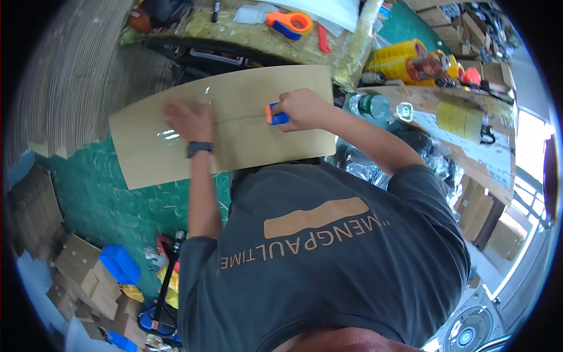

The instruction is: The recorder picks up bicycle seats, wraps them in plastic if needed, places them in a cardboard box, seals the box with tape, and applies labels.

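Observation:
A long sheet of brown cardboard (240,100) lies across in front of me, with a fold line along its middle. My left hand (190,122), a dark band on its wrist, is over the left half of the cardboard with fingers spread, slightly blurred. Shiny patches like clear tape (169,135) show beside it. My right hand (302,110) is closed around a small blue-and-orange hand tool (278,115) above the right half. Its fingers cover most of the tool, so its exact kind is hidden.
Beyond the cardboard, a workbench (234,32) holds an orange-and-blue tape dispenser (290,24), a red-handled tool (324,39) and a marker (216,12). Stacked cardboard sheets (70,76) rise at left. A plastic bottle (369,107) and yellow tape rolls (399,58) are at right.

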Available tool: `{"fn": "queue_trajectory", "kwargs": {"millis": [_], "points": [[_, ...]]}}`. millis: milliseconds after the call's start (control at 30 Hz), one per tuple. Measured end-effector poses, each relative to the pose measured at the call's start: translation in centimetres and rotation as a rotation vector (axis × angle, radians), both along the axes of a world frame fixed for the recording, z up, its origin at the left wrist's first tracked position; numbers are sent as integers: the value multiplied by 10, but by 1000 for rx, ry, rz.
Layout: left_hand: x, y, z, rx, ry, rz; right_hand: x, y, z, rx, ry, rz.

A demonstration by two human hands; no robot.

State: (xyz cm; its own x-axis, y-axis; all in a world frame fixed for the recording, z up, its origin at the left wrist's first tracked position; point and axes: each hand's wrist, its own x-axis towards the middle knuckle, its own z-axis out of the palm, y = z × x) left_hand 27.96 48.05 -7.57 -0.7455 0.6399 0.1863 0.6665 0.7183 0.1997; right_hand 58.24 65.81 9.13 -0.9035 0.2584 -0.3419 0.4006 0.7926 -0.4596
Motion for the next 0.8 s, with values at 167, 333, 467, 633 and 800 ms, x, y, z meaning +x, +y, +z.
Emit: {"fn": "queue_trajectory", "kwargs": {"millis": [167,333,467,633,800], "points": [[89,17,8,-141,-10,-29,112,41,5,2,6,12],[84,12,10,-136,-42,-34,213,99,5,158,-404,-12],[84,26,12,-150,-22,-49,196,84,-96,70,-128,-60],[69,17,11,-197,-15,-41,178,86,-160,-1,-230,-102],[46,-17,17,224,-372,-130,167,104,-132,324,294,-764]]}}
